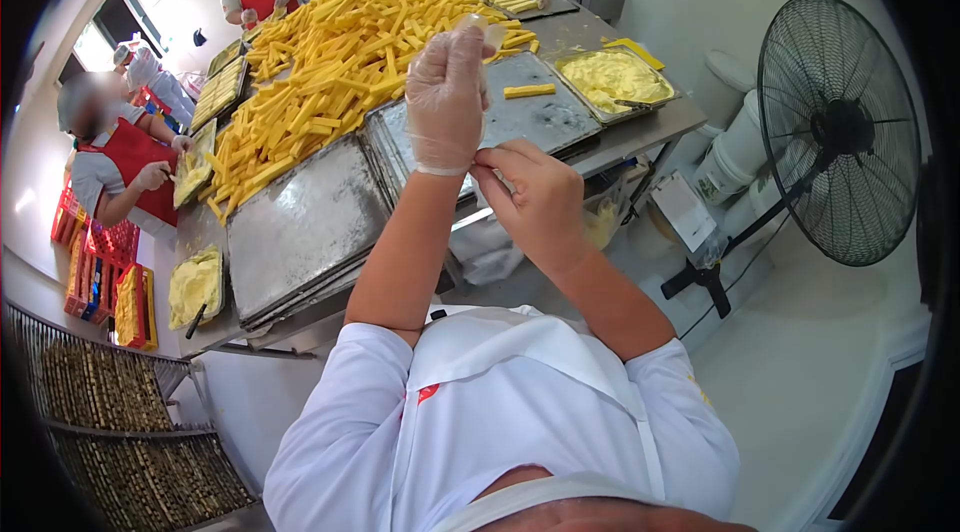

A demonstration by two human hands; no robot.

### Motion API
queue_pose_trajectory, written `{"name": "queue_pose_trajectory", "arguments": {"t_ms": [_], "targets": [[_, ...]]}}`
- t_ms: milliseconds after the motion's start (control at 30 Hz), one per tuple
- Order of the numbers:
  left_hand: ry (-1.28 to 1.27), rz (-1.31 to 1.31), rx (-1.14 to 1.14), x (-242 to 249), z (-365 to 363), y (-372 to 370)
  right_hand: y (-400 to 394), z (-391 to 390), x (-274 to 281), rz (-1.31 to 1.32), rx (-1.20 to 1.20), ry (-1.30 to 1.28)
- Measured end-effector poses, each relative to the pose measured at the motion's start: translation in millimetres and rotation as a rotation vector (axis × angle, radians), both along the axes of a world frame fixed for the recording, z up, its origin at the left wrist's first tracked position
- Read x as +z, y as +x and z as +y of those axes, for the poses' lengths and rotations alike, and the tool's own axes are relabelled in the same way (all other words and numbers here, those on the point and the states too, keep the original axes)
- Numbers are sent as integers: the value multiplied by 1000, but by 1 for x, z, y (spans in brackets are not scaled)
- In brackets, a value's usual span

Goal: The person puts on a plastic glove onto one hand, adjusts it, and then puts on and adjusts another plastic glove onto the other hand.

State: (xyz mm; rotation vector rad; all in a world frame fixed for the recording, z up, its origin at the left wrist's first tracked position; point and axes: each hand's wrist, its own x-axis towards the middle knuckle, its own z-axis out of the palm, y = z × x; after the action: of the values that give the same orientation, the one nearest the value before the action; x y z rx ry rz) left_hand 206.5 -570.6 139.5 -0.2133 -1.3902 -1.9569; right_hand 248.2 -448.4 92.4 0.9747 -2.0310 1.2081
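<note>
My left hand (445, 97) is raised over the table in a clear plastic glove (432, 137), with loose film at the fingertips. It holds nothing; its fingers look partly bent and are foreshortened. My right hand (535, 194) is bare and pinches the glove's cuff at my left wrist. Beyond my hands, a single yellow stick (529, 91) lies on a metal tray (545, 122). A large pile of yellow sticks (340, 52) covers the table's middle. Stacked flat trays (305, 227) lie left of my left forearm.
A tray of pale yellow spread (615, 80) sits at the table's right edge. Another spread tray (195, 287), with a dark-handled tool, is at left. A black floor fan (840, 127) and white buckets (725, 162) stand right. Co-workers in red aprons (130, 167) work around the table.
</note>
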Motion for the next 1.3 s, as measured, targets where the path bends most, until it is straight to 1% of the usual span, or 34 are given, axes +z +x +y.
{"name": "queue_pose_trajectory", "arguments": {"t_ms": [67, 100, 167, 200, 267, 300, 367, 400, 433, 467, 500, 533, 567, 600, 633, 733, 800, 867, 900, 967, 1000, 1067, 1100, 1133, 1167, 1233, 1300], "targets": [[-94, 5, 64, -3, 1, -1, -2, -1, -1, -134, 66, -5], [-85, -15, 37, -4, 0, -1, -4, -2, -1, -202, 98, -8], [-67, -50, -17, -5, -6, 0, -17, -1, 1, -1057, 559, -351], [15, -59, -70, -4, -6, 0, -22, -1, 1, -1485, 788, -526], [181, -69, -174, -2, -7, -4, -28, -2, -8, -1578, 904, -539], [206, -63, -171, -4, -9, -9, -31, -4, -10, -1624, 965, -544], [258, -59, -144, -15, -13, -14, -29, -5, -15, -1445, 824, -475], [308, -111, -141, -17, -14, -14, -28, -10, -17, -1360, 782, -422], [323, -175, -173, -19, -17, -11, -31, -9, -19, -1285, 686, -318], [350, -199, -141, -21, -18, -15, -27, -15, -19, -1197, 566, -335], [365, -211, -192, -27, -25, -20, -30, -16, -23, -1045, 467, -293], [396, -203, -197, -27, -25, -17, -38, -15, -33, -700, 414, -211], [356, -219, -208, -34, -28, -21, -34, -19, -38, -674, 458, -399], [302, -69, -116, -36, -22, -21, -25, -22, -43, -581, 478, -441], [311, -47, -124, -32, -22, -19, -20, -25, -43, -492, 483, -496], [356, -39, -185, -24, -36, 1, -12, -30, -21, 306, 398, -29], [432, -32, -258, -20, -41, 14, -17, -31, -14, 397, 479, 54], [437, -35, -267, -19, -45, 21, -16, -33, -3, 480, 542, 134], [440, -39, -274, -20, -47, 23, -16, -37, -4, 511, 570, 97], [331, 13, -145, -26, -55, 26, -22, -43, -10, 561, 611, 33], [284, 30, -108, -30, -54, 23, -29, -43, -20, 551, 548, 7], [270, -56, -66, -24, -63, 31, -23, -56, -42, 209, 503, -189], [449, -32, -129, -26, -66, 23, -13, -63, -38, 78, 477, -242], [405, -1, -80, -23, -68, 24, -6, -70, -43, -14, 445, -321], [401, -34, -68, -23, -70, 23, 0, -75, -43, 29, 384, -329], [535, -33, -220, -23, -72, 22, 2, -68, -36, 204, 437, -277], [622, -63, -310, -23, -71, 23, 9, -55, -29, 202, 440, -183]]}}
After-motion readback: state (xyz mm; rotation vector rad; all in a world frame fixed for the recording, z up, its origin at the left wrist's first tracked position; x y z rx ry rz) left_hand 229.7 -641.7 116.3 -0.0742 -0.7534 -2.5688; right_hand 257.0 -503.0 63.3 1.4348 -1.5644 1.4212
